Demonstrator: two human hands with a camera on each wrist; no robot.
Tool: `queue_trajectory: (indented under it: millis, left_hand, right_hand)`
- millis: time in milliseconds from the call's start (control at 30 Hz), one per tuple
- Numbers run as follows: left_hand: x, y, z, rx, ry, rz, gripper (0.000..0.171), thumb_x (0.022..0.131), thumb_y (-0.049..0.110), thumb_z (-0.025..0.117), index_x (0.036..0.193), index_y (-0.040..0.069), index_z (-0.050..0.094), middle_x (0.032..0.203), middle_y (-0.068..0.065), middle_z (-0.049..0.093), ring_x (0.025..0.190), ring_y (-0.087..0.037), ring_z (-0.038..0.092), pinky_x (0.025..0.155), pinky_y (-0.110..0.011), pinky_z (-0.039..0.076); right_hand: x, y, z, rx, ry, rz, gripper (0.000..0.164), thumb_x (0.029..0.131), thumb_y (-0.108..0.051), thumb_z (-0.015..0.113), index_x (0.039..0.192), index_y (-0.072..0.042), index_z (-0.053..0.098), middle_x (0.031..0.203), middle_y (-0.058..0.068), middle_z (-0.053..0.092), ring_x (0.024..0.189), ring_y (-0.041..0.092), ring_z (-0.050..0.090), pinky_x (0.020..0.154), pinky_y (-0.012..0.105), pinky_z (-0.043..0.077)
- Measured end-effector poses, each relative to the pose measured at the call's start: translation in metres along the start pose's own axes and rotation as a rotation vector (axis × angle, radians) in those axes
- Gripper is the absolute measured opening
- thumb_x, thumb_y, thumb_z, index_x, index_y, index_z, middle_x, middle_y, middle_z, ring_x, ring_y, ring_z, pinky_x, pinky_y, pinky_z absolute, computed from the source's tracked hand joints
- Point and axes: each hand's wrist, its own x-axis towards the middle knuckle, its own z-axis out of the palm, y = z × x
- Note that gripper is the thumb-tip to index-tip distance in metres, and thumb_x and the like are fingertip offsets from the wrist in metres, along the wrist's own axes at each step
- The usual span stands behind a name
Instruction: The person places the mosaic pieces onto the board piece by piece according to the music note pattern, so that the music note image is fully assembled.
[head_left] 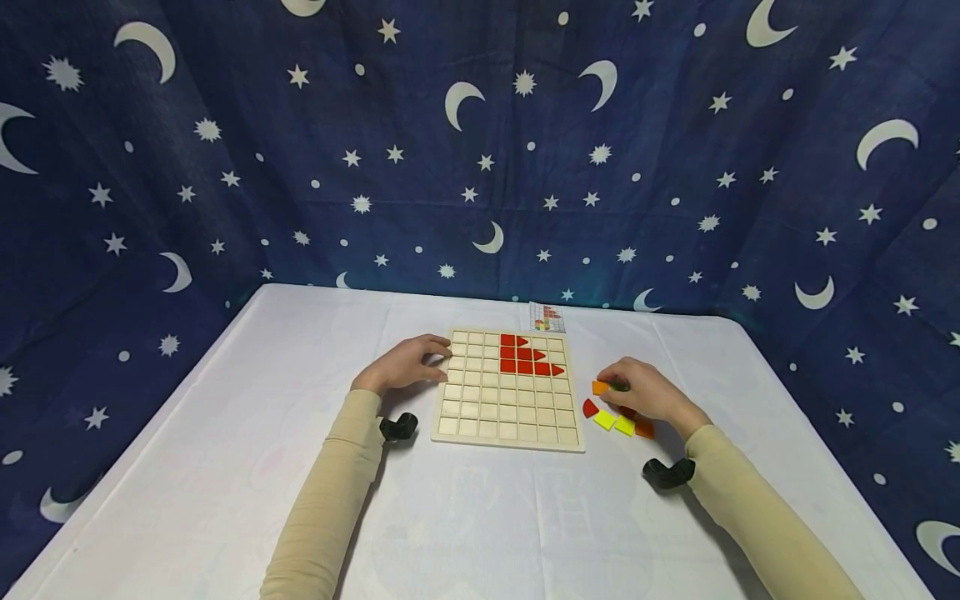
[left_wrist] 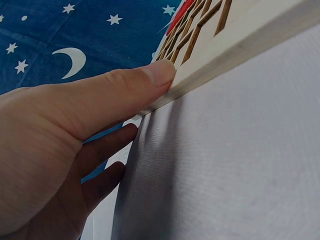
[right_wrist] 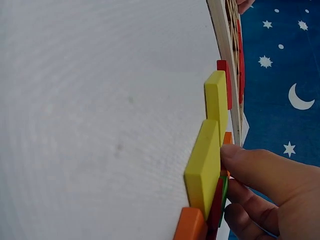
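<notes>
A wooden grid board (head_left: 510,408) lies flat on the table, with red tiles (head_left: 527,355) set in three rows in its upper right part. My left hand (head_left: 405,364) rests at the board's left edge, its thumb (left_wrist: 162,72) touching the rim and the other fingers loosely spread. To the right of the board, my right hand (head_left: 651,390) pinches an orange tile (head_left: 599,388) between thumb and fingertips, low among loose pieces. Close by are two yellow tiles (right_wrist: 204,165), a red quarter-round piece (head_left: 590,408), another orange tile (head_left: 645,428) and a green piece (right_wrist: 223,197), partly hidden by the hand.
A small printed pattern card (head_left: 547,317) lies behind the board, showing coloured shapes on a grid. White cloth covers the table (head_left: 480,517). Dark blue curtains (head_left: 420,167) with moons and stars hang at the back and sides. Black camera mounts (head_left: 669,473) project from both wrists.
</notes>
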Motion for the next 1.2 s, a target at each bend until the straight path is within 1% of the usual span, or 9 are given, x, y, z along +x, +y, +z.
queue_trajectory:
  millis: [167, 300, 500, 733, 867, 1033, 1200]
  left_hand:
    - [0.0, 0.0, -0.001, 0.003, -0.001, 0.0, 0.048, 0.086, 0.023, 0.077, 0.127, 0.002, 0.064, 0.146, -0.013, 0.047, 0.139, -0.032, 0.037, 0.116, -0.043, 0.029]
    - [0.001, 0.0, 0.0, 0.0, -0.004, 0.002, 0.048, 0.086, 0.023, 0.077, 0.127, 0.002, 0.064, 0.146, -0.013, 0.047, 0.139, -0.031, 0.037, 0.116, -0.043, 0.029]
    - [0.0, 0.0, -0.001, -0.011, -0.009, -0.002, 0.048, 0.086, 0.022, 0.077, 0.128, 0.002, 0.063, 0.147, -0.012, 0.046, 0.14, -0.031, 0.036, 0.117, -0.043, 0.029]
    - [-0.002, 0.001, -0.001, -0.003, -0.004, 0.013, 0.047, 0.086, 0.022, 0.076, 0.127, 0.001, 0.064, 0.146, -0.014, 0.047, 0.139, -0.033, 0.037, 0.116, -0.045, 0.03]
    - [-0.001, 0.001, -0.001, -0.004, -0.004, 0.008, 0.047, 0.085, 0.022, 0.077, 0.126, 0.002, 0.064, 0.146, -0.013, 0.047, 0.139, -0.032, 0.037, 0.116, -0.043, 0.029]
    - [-0.001, 0.001, -0.001, -0.005, -0.002, 0.004, 0.047, 0.085, 0.022, 0.077, 0.126, 0.002, 0.064, 0.146, -0.013, 0.047, 0.139, -0.032, 0.037, 0.116, -0.043, 0.029]
    - [-0.001, 0.001, -0.001, -0.003, -0.004, 0.01, 0.047, 0.086, 0.022, 0.077, 0.126, 0.002, 0.064, 0.145, -0.013, 0.047, 0.139, -0.033, 0.037, 0.116, -0.044, 0.03]
  right_hand:
    - [-0.001, 0.002, 0.0, 0.0, 0.011, -0.032, 0.029, 0.09, -0.02, 0.072, 0.115, -0.006, 0.069, 0.107, 0.008, 0.061, 0.09, 0.023, 0.053, 0.09, 0.049, 0.05]
    - [-0.002, 0.002, 0.001, -0.004, 0.018, -0.041, 0.027, 0.09, -0.019, 0.072, 0.114, -0.006, 0.069, 0.106, 0.007, 0.061, 0.089, 0.022, 0.053, 0.089, 0.047, 0.051]
    - [0.0, 0.0, 0.001, 0.005, 0.018, -0.005, 0.028, 0.091, -0.02, 0.07, 0.114, -0.005, 0.067, 0.107, 0.008, 0.061, 0.088, 0.021, 0.053, 0.087, 0.044, 0.052]
    - [0.005, -0.007, 0.003, 0.017, 0.02, 0.035, 0.03, 0.091, -0.022, 0.07, 0.117, -0.006, 0.066, 0.107, 0.008, 0.062, 0.088, 0.023, 0.055, 0.085, 0.04, 0.055]
    - [0.007, -0.015, 0.004, 0.014, 0.04, 0.011, 0.032, 0.092, -0.021, 0.069, 0.119, -0.005, 0.065, 0.11, 0.01, 0.063, 0.091, 0.024, 0.057, 0.084, 0.039, 0.056]
    - [0.01, -0.028, 0.004, 0.02, 0.07, -0.028, 0.032, 0.093, -0.019, 0.067, 0.121, -0.004, 0.065, 0.114, 0.012, 0.063, 0.096, 0.025, 0.058, 0.087, 0.041, 0.056]
    - [0.013, -0.042, 0.006, 0.033, 0.073, -0.068, 0.031, 0.094, -0.02, 0.066, 0.119, -0.003, 0.066, 0.115, 0.012, 0.063, 0.097, 0.025, 0.058, 0.087, 0.043, 0.054]
